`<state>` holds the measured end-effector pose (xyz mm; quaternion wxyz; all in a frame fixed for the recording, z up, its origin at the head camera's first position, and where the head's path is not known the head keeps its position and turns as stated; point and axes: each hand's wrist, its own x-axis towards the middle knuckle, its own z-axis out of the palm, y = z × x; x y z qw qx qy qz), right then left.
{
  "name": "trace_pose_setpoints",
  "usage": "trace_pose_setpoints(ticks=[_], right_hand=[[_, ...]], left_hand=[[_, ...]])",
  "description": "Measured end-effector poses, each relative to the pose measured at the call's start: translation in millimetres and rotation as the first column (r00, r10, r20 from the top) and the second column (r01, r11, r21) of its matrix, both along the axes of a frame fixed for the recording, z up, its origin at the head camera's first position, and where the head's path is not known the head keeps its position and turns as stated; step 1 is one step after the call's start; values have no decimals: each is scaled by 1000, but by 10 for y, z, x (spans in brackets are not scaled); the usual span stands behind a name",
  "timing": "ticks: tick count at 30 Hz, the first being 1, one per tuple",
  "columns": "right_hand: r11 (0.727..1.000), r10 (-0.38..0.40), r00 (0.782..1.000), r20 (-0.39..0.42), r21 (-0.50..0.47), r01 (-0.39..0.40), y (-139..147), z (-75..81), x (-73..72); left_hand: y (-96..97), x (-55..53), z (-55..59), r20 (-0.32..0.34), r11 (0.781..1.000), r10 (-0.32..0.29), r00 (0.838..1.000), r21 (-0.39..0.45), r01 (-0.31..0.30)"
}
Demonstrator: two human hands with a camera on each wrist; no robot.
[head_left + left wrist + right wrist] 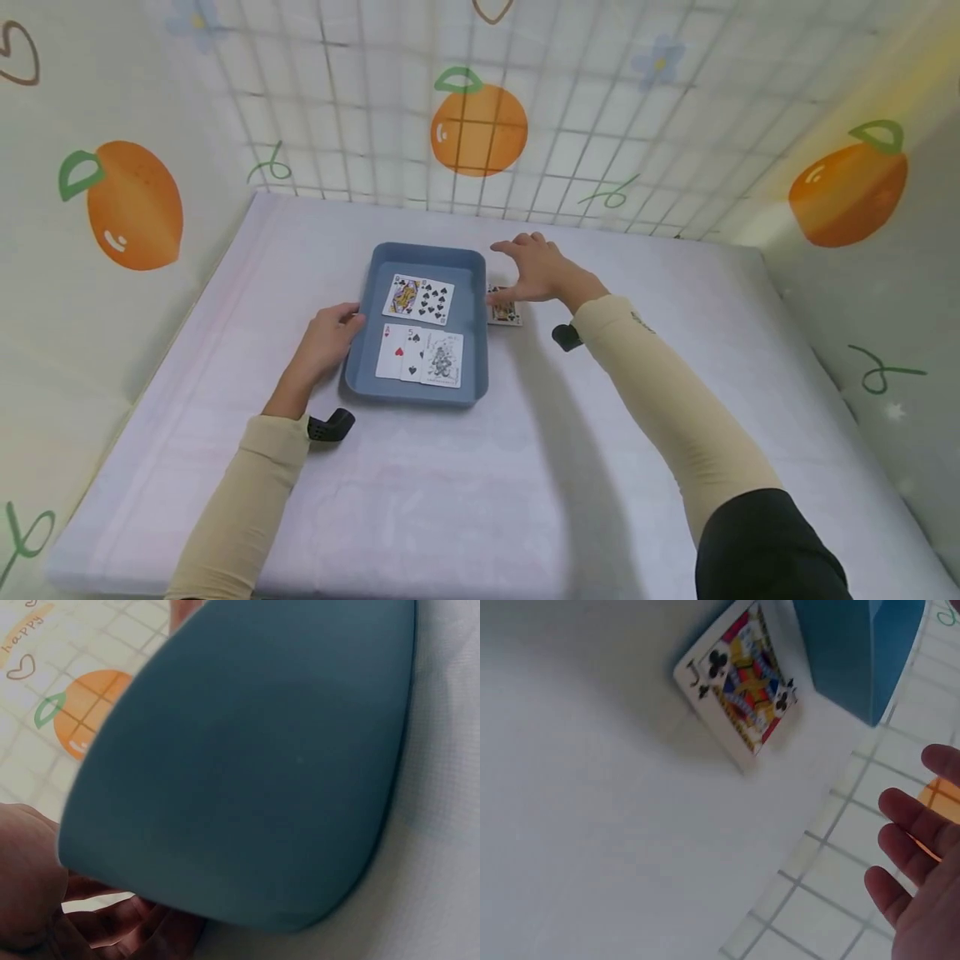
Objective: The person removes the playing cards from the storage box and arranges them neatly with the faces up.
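A blue-grey tray [475,333] sits on the table, and my left hand [321,342] holds its left wall, thumb at the rim and fingers against the outside. In the tray, a queen [401,295] overlaps a black-pip card [432,302]. Nearer me lie an ace of hearts [389,350], a five of spades [412,357] and a joker [442,360], fanned. My right hand [542,268] is over the tray's right side with thumb and fingers spread, holding nothing. Under it, right beside the tray, a jack of clubs [746,684] lies face up, partly hidden in the head view.
The table wears a pale cloth [420,492]. A white wire grid [360,125] behind a printed curtain borders the far edge, with printed curtains at both sides. A black wrist device [332,426] sits low beside the left wrist, another [567,337] by the right.
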<state>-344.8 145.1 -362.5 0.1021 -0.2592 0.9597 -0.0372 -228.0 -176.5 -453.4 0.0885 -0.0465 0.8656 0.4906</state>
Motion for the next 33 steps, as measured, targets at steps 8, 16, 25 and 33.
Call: trace_pose_setpoints(ticks=[8, 16, 25, 33], right_hand=[[998, 58, 998, -12, -13, -58, -260, 50, 53], [995, 95, 995, -21, -20, -95, -464, 32, 68], [996, 93, 996, 2, -1, -93, -609, -78, 86], [995, 98, 995, 4, 15, -98, -720, -134, 74]], left_hand=[[10, -23, -34, -14, 1000, 16, 1000, -3, -16], [6, -51, -50, -28, 1000, 10, 1000, -5, -10], [17, -37, -31, -24, 1000, 15, 1000, 6, -15], [0, -31, -30, -19, 1000, 22, 1000, 4, -22]])
